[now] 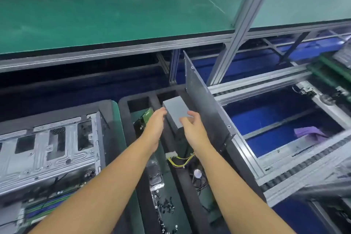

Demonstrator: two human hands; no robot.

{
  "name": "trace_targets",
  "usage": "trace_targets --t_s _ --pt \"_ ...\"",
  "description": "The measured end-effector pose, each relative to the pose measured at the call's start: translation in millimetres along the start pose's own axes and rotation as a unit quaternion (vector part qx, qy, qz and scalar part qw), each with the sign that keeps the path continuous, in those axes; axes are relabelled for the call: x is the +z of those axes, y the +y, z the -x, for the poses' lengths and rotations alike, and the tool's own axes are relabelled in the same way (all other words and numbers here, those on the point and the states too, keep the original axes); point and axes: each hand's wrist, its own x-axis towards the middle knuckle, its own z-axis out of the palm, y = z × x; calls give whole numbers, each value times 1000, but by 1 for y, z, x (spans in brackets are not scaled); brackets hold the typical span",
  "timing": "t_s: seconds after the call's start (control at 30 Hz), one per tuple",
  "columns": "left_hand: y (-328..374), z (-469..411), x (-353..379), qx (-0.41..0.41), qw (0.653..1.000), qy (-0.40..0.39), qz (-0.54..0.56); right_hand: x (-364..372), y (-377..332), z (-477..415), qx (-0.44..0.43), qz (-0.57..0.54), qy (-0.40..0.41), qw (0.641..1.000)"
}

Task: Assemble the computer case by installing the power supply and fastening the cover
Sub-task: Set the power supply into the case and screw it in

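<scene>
In tray (123,114): power supply (175,113) between fingers (163,110) of left hand (154,126), right hand (192,128).

Two forearms, both bare along their whole visible length, slim, tapering to the wrists. The left hand (154,121) and right hand (192,127) bare too. Fingers slightly blurred; nail detail too soft to tell.

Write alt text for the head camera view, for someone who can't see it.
The left hand and right hand reach a grey power supply standing in a black foam tray. An open computer case lies to the left; a grey side panel stands upright to the right.
</scene>
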Motion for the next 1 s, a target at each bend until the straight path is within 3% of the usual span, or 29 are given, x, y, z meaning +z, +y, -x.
trace_targets --t_s 0.17,0.4,0.53,0.7,1.0 --pt "-7 -32 14 -39 999 11 19 13 10 -46 -19 237 37 971" --pt "-26 -60 12 -75 995 -1 69 28 26 -90 -27 423 60 904" --pt "-33 -66 5 -93 995 -15 34 32 31 -106 -18 462 70 884" --pt "-32 -60 -2 -97 995 -24 17 34 31 -113 -18 457 35 888" --pt "-11 -38 -24 -102 994 30 30 47 9 -76 -98 468 138 868"
